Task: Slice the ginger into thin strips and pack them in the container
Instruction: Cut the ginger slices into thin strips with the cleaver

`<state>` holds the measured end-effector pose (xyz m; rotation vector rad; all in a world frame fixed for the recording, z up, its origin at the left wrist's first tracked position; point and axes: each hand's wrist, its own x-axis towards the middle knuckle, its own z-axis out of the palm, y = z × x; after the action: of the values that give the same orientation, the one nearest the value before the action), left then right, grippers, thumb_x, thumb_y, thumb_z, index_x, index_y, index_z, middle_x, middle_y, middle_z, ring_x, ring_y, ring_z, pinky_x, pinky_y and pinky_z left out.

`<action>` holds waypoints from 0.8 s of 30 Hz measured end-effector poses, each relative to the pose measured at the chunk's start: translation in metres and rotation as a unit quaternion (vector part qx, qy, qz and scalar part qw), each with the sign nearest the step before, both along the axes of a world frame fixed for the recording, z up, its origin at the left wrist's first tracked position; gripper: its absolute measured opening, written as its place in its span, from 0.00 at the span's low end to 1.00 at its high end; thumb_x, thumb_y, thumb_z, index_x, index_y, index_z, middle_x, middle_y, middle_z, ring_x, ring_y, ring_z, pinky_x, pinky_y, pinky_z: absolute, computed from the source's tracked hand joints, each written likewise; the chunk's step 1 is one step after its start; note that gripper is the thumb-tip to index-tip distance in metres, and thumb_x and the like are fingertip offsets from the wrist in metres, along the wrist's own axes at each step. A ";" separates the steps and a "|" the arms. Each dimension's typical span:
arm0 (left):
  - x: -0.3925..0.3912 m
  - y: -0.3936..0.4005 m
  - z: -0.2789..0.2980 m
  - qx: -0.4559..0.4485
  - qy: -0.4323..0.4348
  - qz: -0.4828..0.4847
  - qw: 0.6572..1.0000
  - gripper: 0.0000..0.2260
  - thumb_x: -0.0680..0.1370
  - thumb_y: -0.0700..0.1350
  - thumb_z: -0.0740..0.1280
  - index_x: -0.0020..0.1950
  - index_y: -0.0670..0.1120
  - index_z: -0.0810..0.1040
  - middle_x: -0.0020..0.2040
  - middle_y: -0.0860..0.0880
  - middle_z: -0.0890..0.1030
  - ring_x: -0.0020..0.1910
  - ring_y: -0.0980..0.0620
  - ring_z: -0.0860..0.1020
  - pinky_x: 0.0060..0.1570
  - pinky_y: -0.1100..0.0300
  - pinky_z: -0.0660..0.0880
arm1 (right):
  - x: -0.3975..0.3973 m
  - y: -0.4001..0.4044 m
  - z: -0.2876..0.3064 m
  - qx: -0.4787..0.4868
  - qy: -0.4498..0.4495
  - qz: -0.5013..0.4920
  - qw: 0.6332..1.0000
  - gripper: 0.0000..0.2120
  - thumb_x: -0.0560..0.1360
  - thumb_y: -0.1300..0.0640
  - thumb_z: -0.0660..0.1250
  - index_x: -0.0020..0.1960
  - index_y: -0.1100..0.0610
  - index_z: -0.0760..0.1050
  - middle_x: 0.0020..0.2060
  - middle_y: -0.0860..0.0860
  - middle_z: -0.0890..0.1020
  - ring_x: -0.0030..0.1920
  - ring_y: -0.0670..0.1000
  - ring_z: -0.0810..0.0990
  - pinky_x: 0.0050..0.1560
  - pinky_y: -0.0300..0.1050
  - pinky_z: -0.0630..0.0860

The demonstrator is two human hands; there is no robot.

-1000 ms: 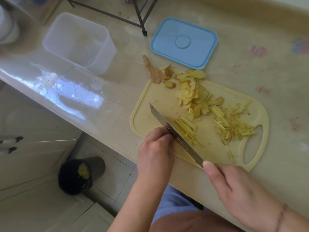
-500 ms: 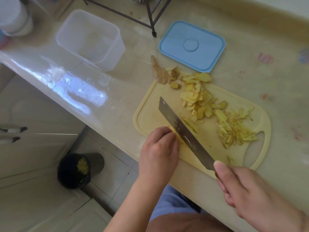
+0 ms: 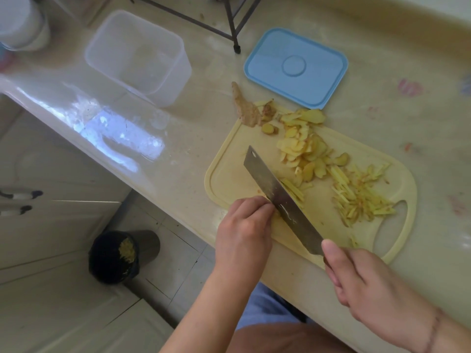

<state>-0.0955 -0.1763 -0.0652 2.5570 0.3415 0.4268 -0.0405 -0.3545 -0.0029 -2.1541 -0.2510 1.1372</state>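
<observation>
Steel, flat and rectangular, the cleaver blade (image 3: pixel 281 202) runs diagonally across the pale yellow plastic cutting board (image 3: pixel 229 171), its edge down on the board. The right hand (image 3: pixel 356 273) grips the handle at the board's near edge, fingers curled round it and thumb laid forward along the blade's heel; the handle itself is hidden. The left hand (image 3: pixel 243 225) arches knuckles-up just left of the blade, fingertips tucked under and pressing down a small piece of ginger that is mostly hidden. On the far side of the blade from that hand lies a short row of fresh strips (image 3: pixel 294 189). Beyond them is a loose heap of thin oval ginger slices (image 3: pixel 303 149), and well to the right a scattered pile of cut strips (image 3: pixel 362 197). A rough brown peel scrap (image 3: pixel 246 108) lies at the board's far corner. Farther off on the glossy beige desk (image 3: pixel 178 138) stand the clear rectangular container (image 3: pixel 137 57), uncovered, and its flat blue lid (image 3: pixel 297 67).
</observation>
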 end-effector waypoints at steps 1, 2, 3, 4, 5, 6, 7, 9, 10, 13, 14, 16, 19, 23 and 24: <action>0.000 0.000 0.000 0.006 0.002 -0.003 1.000 0.07 0.70 0.31 0.73 0.43 0.41 0.86 0.44 0.48 0.84 0.42 0.47 0.81 0.42 0.62 0.74 | 0.003 0.003 -0.002 0.006 -0.011 0.003 1.000 0.35 0.68 0.25 0.43 0.30 0.57 0.61 0.20 0.49 0.65 0.22 0.45 0.63 0.30 0.45 0.63; 0.000 0.001 -0.001 0.011 0.007 -0.006 1.000 0.09 0.68 0.30 0.73 0.43 0.41 0.86 0.45 0.47 0.84 0.42 0.46 0.81 0.42 0.61 0.74 | 0.006 0.006 -0.004 0.010 -0.021 0.007 1.000 0.35 0.68 0.25 0.42 0.30 0.57 0.61 0.20 0.50 0.65 0.23 0.45 0.63 0.30 0.46 0.63; -0.001 0.001 -0.001 0.012 0.012 -0.010 1.000 0.10 0.67 0.28 0.74 0.44 0.41 0.86 0.45 0.47 0.84 0.42 0.46 0.81 0.41 0.60 0.74 | 0.007 0.008 -0.005 0.013 -0.027 0.010 0.999 0.35 0.68 0.25 0.42 0.30 0.57 0.61 0.21 0.50 0.65 0.23 0.45 0.63 0.30 0.47 0.64; -0.001 0.001 0.000 0.012 0.017 -0.014 1.000 0.12 0.66 0.27 0.75 0.44 0.41 0.86 0.45 0.47 0.84 0.42 0.46 0.81 0.41 0.60 0.74 | 0.007 0.008 -0.005 0.014 -0.032 0.010 0.999 0.35 0.69 0.25 0.42 0.30 0.58 0.61 0.21 0.50 0.65 0.23 0.45 0.63 0.30 0.47 0.64; -0.001 0.002 0.001 0.011 0.022 -0.017 1.000 0.12 0.66 0.28 0.76 0.44 0.41 0.86 0.45 0.47 0.83 0.42 0.46 0.81 0.41 0.60 0.74 | 0.007 0.008 -0.004 0.014 -0.036 0.010 0.999 0.35 0.69 0.25 0.43 0.30 0.58 0.62 0.21 0.50 0.65 0.23 0.45 0.63 0.30 0.46 0.64; -0.001 0.002 0.002 0.011 0.026 -0.018 0.999 0.12 0.66 0.28 0.76 0.44 0.41 0.86 0.45 0.47 0.83 0.42 0.46 0.81 0.41 0.60 0.74 | 0.005 0.005 -0.002 0.013 -0.036 0.007 0.999 0.35 0.69 0.25 0.43 0.30 0.58 0.62 0.21 0.50 0.65 0.23 0.45 0.63 0.30 0.46 0.64; -0.001 0.003 0.003 0.012 0.028 -0.018 0.999 0.11 0.67 0.29 0.76 0.44 0.42 0.86 0.44 0.47 0.83 0.42 0.47 0.81 0.41 0.60 0.75 | 0.003 0.002 0.001 0.014 -0.031 0.002 0.999 0.35 0.69 0.26 0.44 0.30 0.58 0.62 0.21 0.50 0.65 0.23 0.45 0.63 0.30 0.45 0.64; 0.000 0.003 0.003 0.011 0.032 -0.019 0.999 0.10 0.66 0.29 0.77 0.43 0.42 0.86 0.44 0.48 0.84 0.42 0.46 0.81 0.41 0.60 0.75 | 0.000 -0.003 0.007 0.015 -0.017 0.000 1.000 0.35 0.68 0.26 0.44 0.30 0.58 0.62 0.20 0.50 0.66 0.22 0.45 0.64 0.29 0.43 0.63; 0.001 0.003 0.004 0.009 0.035 -0.020 0.999 0.11 0.66 0.29 0.77 0.43 0.41 0.85 0.45 0.48 0.84 0.42 0.46 0.82 0.42 0.60 0.75 | -0.001 -0.004 0.009 0.013 -0.017 0.003 1.000 0.35 0.68 0.26 0.44 0.31 0.58 0.63 0.20 0.50 0.66 0.22 0.45 0.64 0.28 0.42 0.63; 0.001 0.003 0.004 0.007 0.043 -0.023 0.999 0.12 0.64 0.28 0.77 0.42 0.41 0.85 0.45 0.48 0.84 0.42 0.46 0.82 0.42 0.61 0.74 | -0.003 -0.005 0.009 0.007 -0.024 0.012 1.000 0.35 0.68 0.26 0.44 0.31 0.58 0.62 0.21 0.50 0.67 0.23 0.45 0.64 0.30 0.43 0.64; 0.001 0.003 0.005 0.008 0.045 -0.024 0.999 0.12 0.64 0.28 0.77 0.42 0.42 0.85 0.45 0.48 0.84 0.42 0.46 0.82 0.42 0.61 0.75 | -0.003 -0.005 0.009 0.005 -0.026 0.014 1.000 0.35 0.67 0.25 0.44 0.31 0.58 0.62 0.21 0.50 0.67 0.24 0.45 0.65 0.30 0.43 0.64; 0.003 0.002 0.006 0.010 0.052 -0.022 0.998 0.12 0.64 0.28 0.77 0.42 0.42 0.85 0.45 0.48 0.84 0.41 0.46 0.81 0.41 0.61 0.74 | -0.003 -0.005 0.008 0.001 -0.036 0.017 0.999 0.34 0.67 0.25 0.43 0.33 0.57 0.65 0.21 0.50 0.68 0.24 0.45 0.67 0.31 0.44 0.66; 0.004 0.001 0.007 0.016 0.062 -0.019 0.998 0.10 0.66 0.30 0.77 0.42 0.42 0.85 0.44 0.49 0.83 0.40 0.47 0.80 0.40 0.61 0.72 | -0.003 -0.005 0.008 -0.002 -0.041 0.016 0.999 0.32 0.67 0.25 0.42 0.34 0.52 0.66 0.21 0.50 0.69 0.24 0.45 0.67 0.30 0.42 0.65; 0.004 0.002 0.007 0.016 0.063 -0.022 0.998 0.10 0.66 0.31 0.78 0.42 0.43 0.86 0.44 0.50 0.84 0.41 0.48 0.81 0.41 0.63 0.72 | -0.003 -0.004 0.009 0.004 -0.025 0.015 1.000 0.31 0.66 0.25 0.42 0.31 0.51 0.66 0.20 0.49 0.67 0.24 0.45 0.66 0.29 0.40 0.64; 0.004 0.002 0.007 0.016 0.060 -0.023 0.998 0.11 0.65 0.30 0.78 0.42 0.43 0.86 0.44 0.50 0.85 0.41 0.48 0.81 0.41 0.63 0.72 | -0.002 -0.003 0.009 0.004 -0.021 0.017 1.000 0.31 0.66 0.25 0.42 0.31 0.51 0.65 0.20 0.49 0.67 0.23 0.45 0.66 0.29 0.39 0.63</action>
<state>-0.0919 -0.1743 -0.0582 2.6234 0.3199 0.2631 -0.0426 -0.3580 0.0061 -2.1755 -0.3131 1.1085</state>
